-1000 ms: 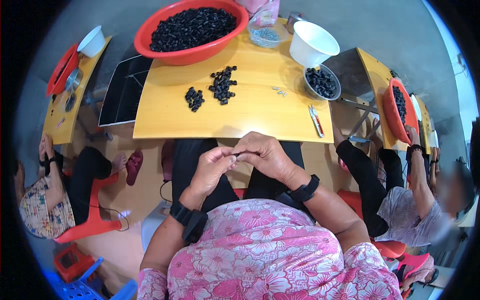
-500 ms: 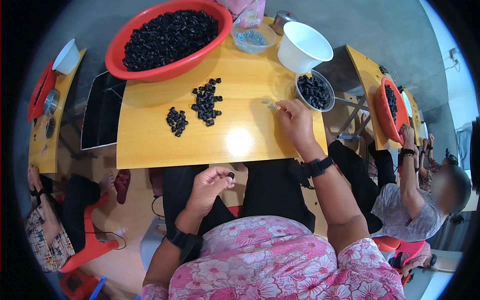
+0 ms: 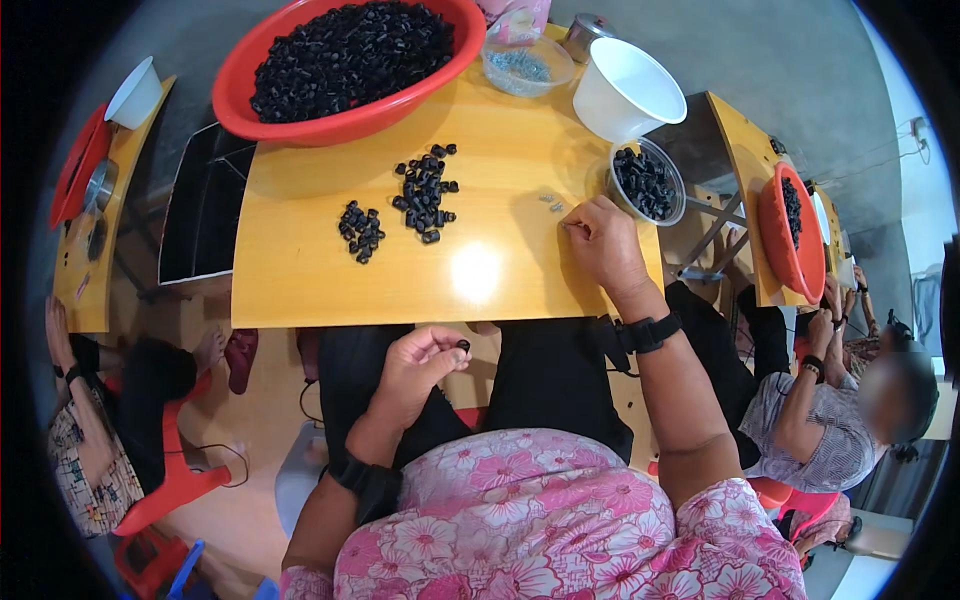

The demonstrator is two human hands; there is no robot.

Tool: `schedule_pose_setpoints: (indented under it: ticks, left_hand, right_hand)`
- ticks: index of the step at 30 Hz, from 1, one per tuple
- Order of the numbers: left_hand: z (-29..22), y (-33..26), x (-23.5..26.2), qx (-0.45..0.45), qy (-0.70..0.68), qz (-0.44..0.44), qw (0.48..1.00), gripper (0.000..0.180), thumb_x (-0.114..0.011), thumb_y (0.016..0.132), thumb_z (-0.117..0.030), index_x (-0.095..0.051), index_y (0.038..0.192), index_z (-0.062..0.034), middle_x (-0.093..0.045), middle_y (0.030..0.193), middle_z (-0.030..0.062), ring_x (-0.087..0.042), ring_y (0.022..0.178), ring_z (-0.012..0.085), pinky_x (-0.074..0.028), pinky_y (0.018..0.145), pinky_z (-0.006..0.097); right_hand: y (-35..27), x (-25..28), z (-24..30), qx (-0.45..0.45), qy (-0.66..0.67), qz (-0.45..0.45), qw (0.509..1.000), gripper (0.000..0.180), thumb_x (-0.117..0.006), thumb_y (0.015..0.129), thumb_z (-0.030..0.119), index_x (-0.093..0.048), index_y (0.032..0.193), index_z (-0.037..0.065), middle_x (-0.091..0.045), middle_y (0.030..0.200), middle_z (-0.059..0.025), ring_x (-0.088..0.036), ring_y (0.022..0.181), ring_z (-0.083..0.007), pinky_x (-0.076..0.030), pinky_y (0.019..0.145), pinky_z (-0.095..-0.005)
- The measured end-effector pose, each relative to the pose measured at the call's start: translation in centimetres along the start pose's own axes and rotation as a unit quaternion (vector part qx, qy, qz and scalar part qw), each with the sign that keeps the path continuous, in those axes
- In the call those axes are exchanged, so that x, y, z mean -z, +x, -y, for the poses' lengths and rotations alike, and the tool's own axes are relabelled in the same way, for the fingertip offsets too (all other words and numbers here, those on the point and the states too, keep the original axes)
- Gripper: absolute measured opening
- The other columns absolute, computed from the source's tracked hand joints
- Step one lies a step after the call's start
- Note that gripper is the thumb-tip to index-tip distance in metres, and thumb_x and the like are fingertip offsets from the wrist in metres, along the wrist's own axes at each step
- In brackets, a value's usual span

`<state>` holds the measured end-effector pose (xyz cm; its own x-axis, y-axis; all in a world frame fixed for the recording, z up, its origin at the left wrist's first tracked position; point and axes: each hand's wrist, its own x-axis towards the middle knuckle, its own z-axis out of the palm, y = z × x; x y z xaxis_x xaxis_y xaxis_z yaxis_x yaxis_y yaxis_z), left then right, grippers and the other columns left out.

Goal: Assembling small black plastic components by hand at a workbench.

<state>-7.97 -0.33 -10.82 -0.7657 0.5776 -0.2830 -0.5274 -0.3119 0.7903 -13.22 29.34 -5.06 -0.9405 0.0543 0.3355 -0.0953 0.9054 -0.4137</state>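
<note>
Left hand (image 3: 412,372) pinches a small black piece (image 3: 463,345) before the tabletop's (image 3: 330,290) near edge, while right hand (image 3: 603,245), fingers drawn together beside metal pieces (image 3: 556,207), has unclear hold; pink bag (image 3: 525,10) cut off above.

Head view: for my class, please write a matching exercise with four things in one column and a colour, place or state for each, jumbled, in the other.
1. left hand
2. right hand
3. large basin
4. deep tub

A. white
B. beside small silvery pieces
C. holding a small black part
D. red

Pairs: 1-C, 2-B, 3-D, 4-A
</note>
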Motion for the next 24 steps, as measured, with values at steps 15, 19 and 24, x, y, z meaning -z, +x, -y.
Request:
schedule_pose_setpoints:
  ticks: [15, 19, 24]
  left_hand:
    - [0.1, 0.1, -0.3, -0.021, 0.070, -0.006, 0.997, 0.017, -0.062, 0.091, -0.008, -0.062, 0.107, -0.0014, -0.064, 0.096, 0.0024, -0.060, 0.085, 0.0089, -0.050, 0.078, 0.024]
    - [0.0, -0.2, -0.5, -0.027, 0.080, -0.004, 0.996, 0.017, -0.063, 0.091, -0.008, -0.063, 0.107, -0.0016, -0.065, 0.096, 0.0021, -0.060, 0.085, 0.0081, -0.049, 0.078, 0.023]
    - [-0.2, -0.3, -0.8, -0.042, 0.095, 0.003, 0.995, 0.018, -0.063, 0.089, -0.007, -0.064, 0.106, -0.0008, -0.065, 0.094, 0.0015, -0.058, 0.084, 0.0069, -0.048, 0.079, 0.023]
  right_hand:
    - [-3.1, -0.2, 3.5, 0.045, 0.113, 0.081, 0.989, 0.010, -0.061, 0.076, 0.003, -0.064, 0.085, 0.006, -0.060, 0.078, -0.0125, -0.062, 0.073, -0.0289, -0.050, 0.064, -0.0376]
    - [-6.3, -1.5, 7.0, -0.077, 0.363, 0.180, 0.911, 0.013, -0.065, 0.083, 0.003, -0.067, 0.095, 0.002, -0.063, 0.079, -0.0045, -0.062, 0.074, -0.0127, -0.050, 0.064, -0.0287]
    - [-7.1, -1.3, 9.5, -0.168, 0.448, 0.271, 0.835, 0.009, -0.063, 0.087, 0.003, -0.067, 0.094, -0.001, -0.064, 0.079, -0.0011, -0.060, 0.069, -0.0069, -0.050, 0.062, -0.0222]
